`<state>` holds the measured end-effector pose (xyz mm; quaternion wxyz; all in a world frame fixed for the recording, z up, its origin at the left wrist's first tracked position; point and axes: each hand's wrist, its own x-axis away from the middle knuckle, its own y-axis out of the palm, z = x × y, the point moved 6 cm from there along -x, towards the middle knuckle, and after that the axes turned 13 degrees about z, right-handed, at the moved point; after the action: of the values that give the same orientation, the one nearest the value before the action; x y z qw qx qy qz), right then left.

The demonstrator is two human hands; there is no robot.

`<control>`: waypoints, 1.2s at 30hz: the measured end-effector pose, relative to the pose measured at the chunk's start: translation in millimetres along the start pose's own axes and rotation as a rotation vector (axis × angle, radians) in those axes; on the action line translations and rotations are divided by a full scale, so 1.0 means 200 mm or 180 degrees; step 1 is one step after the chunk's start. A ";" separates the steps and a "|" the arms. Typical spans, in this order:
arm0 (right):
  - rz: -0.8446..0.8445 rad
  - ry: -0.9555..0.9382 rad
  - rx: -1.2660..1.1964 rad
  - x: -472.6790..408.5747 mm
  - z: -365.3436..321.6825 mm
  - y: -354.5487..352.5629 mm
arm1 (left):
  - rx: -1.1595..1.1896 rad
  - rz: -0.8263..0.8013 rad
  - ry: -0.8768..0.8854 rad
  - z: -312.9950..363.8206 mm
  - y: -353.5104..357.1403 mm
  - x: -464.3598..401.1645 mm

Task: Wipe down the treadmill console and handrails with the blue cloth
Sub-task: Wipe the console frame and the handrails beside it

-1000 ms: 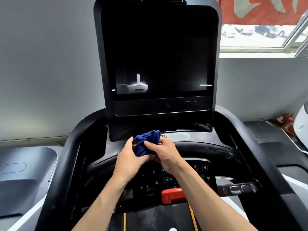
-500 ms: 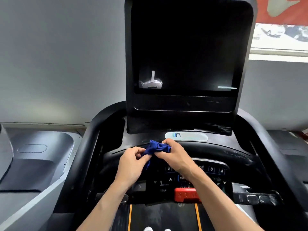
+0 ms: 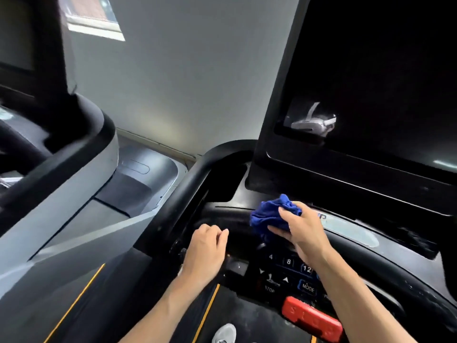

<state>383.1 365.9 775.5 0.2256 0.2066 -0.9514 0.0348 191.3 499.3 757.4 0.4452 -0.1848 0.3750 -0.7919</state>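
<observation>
Standing tall at the right, the large black glossy treadmill screen [image 3: 371,78], dark and reflecting a white headset. Spreading below it, the black plastic treadmill console [image 3: 279,271], showing white number keys and a MODE button, with a red rectangular stop clip [image 3: 312,318] sitting at its near edge. Curving up along the console's left side, the thick black padded handrail [image 3: 188,186]. Standing off to the left, a neighbouring grey and black treadmill [image 3: 74,169]. Gripping the crumpled blue cloth [image 3: 268,215], the right hand [image 3: 300,231], thumb curled over the top and fingers closing underneath, holding the cloth just above the console's upper ledge, under the screen; touching the ledge or not, impossible to say. Hovering left of the cloth and apart from it, the left hand [image 3: 206,253], fingers curling loosely downward and holding nothing, close to the inner side of the handrail. Peeking in at the bottom edge, the toe of a grey shoe [image 3: 223,334].
</observation>
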 end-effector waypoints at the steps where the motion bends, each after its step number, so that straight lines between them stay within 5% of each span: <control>1: 0.0031 0.0050 -0.0048 -0.02 0.01 0.04 | -0.0090 0.0008 -0.0008 -0.03 -0.02 0.02; 9: -0.0269 0.0333 0.0069 -0.02 0.11 0.38 | -0.0513 0.0343 0.0025 -0.23 -0.16 0.05; 18: -0.0980 -0.0008 0.0420 0.14 0.19 0.82 | -0.0589 0.0714 -0.0401 -0.52 -0.42 -0.02; 21: -0.1327 0.0018 0.0247 0.25 0.23 1.00 | 0.0384 0.0756 -0.1251 -0.60 -0.52 -0.05; 24: -0.1558 0.0135 0.0195 0.34 0.30 1.16 | 0.2509 0.0633 -0.2381 -0.68 -0.51 -0.09; 26: -0.1539 0.0028 0.0512 0.39 0.35 1.22 | 0.3191 0.0503 -0.2603 -0.71 -0.50 -0.10; 36: -0.0927 -0.1119 0.2153 0.36 0.53 1.26 | 0.0262 0.1321 -0.0910 -0.84 -0.59 -0.22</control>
<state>177.4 551.6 719.5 -0.0186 0.4046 -0.8711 0.2776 43.2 647.3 738.5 0.6538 -0.1957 0.3055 -0.6640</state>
